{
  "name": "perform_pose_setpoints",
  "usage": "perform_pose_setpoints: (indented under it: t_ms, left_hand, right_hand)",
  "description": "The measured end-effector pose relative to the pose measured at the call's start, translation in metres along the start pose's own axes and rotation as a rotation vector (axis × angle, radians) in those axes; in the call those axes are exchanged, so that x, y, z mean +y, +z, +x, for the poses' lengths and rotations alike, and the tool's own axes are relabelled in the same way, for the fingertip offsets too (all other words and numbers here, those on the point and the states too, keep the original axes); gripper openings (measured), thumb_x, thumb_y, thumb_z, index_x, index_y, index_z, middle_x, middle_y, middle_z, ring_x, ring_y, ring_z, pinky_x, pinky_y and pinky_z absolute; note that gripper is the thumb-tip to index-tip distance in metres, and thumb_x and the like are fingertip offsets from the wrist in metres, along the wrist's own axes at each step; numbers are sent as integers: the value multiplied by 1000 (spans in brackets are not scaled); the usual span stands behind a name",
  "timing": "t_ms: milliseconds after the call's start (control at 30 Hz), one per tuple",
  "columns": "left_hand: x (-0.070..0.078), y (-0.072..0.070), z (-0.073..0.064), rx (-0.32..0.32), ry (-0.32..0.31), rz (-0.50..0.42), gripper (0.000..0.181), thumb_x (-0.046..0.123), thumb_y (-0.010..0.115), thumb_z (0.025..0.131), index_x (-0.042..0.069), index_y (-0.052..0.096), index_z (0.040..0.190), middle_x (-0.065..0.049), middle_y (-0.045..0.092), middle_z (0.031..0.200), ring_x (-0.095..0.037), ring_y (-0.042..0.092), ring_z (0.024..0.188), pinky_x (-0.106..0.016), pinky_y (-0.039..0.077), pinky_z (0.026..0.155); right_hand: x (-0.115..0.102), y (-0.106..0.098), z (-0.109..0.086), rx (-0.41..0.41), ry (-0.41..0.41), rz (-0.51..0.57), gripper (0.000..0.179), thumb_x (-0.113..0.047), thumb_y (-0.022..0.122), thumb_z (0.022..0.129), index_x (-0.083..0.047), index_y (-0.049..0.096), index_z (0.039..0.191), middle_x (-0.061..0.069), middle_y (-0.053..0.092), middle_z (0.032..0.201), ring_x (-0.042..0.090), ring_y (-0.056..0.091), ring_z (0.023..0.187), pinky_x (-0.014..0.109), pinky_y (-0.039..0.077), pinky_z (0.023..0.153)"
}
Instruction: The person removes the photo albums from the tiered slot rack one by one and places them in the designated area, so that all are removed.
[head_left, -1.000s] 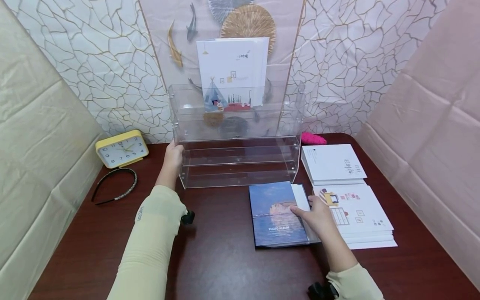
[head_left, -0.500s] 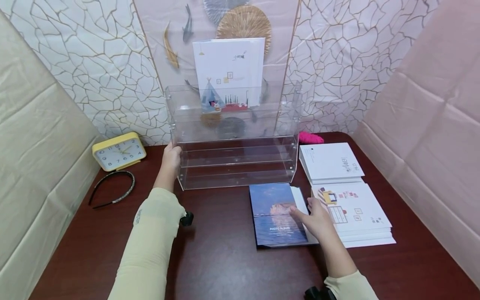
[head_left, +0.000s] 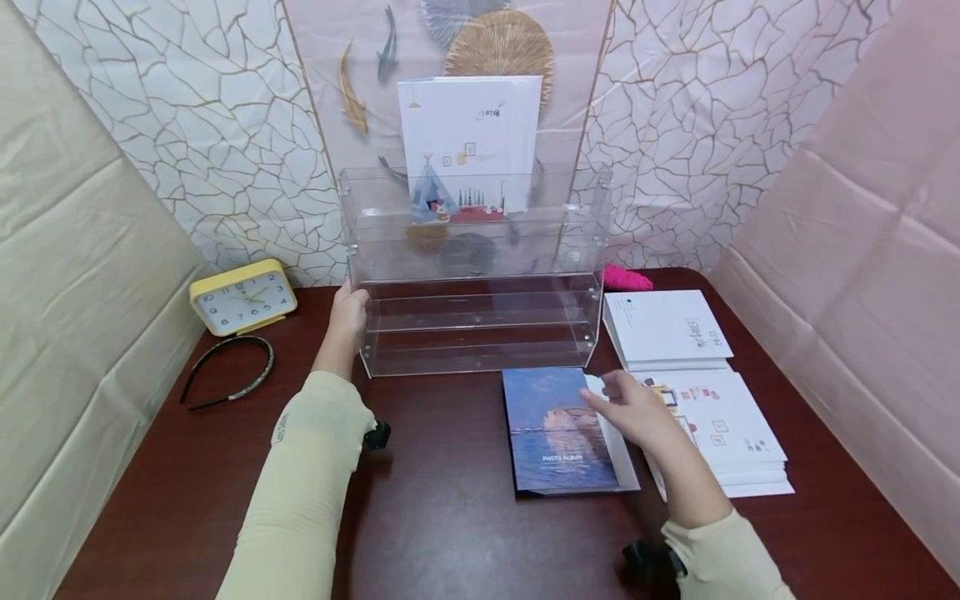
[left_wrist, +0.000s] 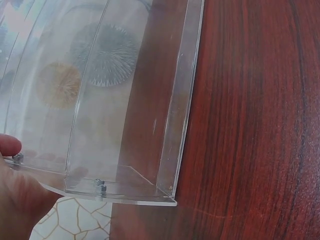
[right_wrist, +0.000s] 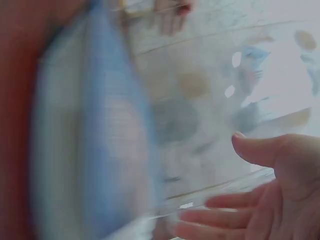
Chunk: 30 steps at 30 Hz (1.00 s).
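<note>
A clear acrylic rack [head_left: 480,360] stands on the table, its near left side gripped by my left hand [head_left: 347,321]. In the left wrist view, the thumb of that hand [left_wrist: 22,192] wraps over the edge of the rack [left_wrist: 177,125]. A blue "PHOTO ALBUM" [head_left: 555,437] with a seaside picture lies flat before the rack's right half. My right hand [head_left: 641,421] hovers over its right edge. In the right wrist view, the right hand [right_wrist: 285,185] has its thumb and fingers spread, apart from the blurred album [right_wrist: 115,135].
A white album [head_left: 468,125] stands on the rack's top tier. More white albums [head_left: 735,425] lie piled at the right, with another white album [head_left: 667,325] behind. A pink item [head_left: 627,278] sits beyond. To the left are a yellow clock [head_left: 243,298] and a black headband [head_left: 228,371].
My right hand has let go of the blue photo album and risen off it, its fingers now apart from the cover. The left hand keeps its grip on the rack.
</note>
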<state>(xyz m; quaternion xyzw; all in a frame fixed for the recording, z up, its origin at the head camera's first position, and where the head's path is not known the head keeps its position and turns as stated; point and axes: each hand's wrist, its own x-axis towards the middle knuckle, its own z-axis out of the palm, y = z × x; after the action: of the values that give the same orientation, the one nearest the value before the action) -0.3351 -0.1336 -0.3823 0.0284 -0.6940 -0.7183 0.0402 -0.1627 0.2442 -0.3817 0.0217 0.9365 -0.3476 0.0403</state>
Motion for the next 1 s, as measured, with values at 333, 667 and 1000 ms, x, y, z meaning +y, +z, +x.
perform_pose_setpoints:
  t_ms: [333, 667, 1000]
  left_hand:
    - [-23, -6, 22, 13, 90, -8, 59, -6, 39, 74, -1, 49, 132, -18, 52, 123, -22, 42, 89, -33, 37, 73]
    - [5, 3, -4, -14, 6, 21, 61, -9, 33, 79, -7, 34, 141, -20, 38, 141, -26, 34, 120, -39, 31, 97]
    - [-12, -2, 12, 19, 40, 21, 65, -7, 34, 76, -2, 37, 141, -18, 41, 140, -29, 36, 118, -39, 33, 94]
  right_hand:
    - [-84, -75, 61, 117, -443, 430, 39, -26, 58, 92, 1, 54, 120, 18, 62, 109, 25, 60, 97, 32, 47, 86]
    - [-152, -105, 152, 435, -450, 465, 57, -30, 71, 82, -6, 47, 128, 12, 56, 125, 20, 53, 111, 30, 41, 93]
    - [-194, -97, 195, 406, -290, 501, 85, -29, 81, 71, -5, 34, 138, 10, 49, 132, 17, 49, 117, 24, 40, 94]
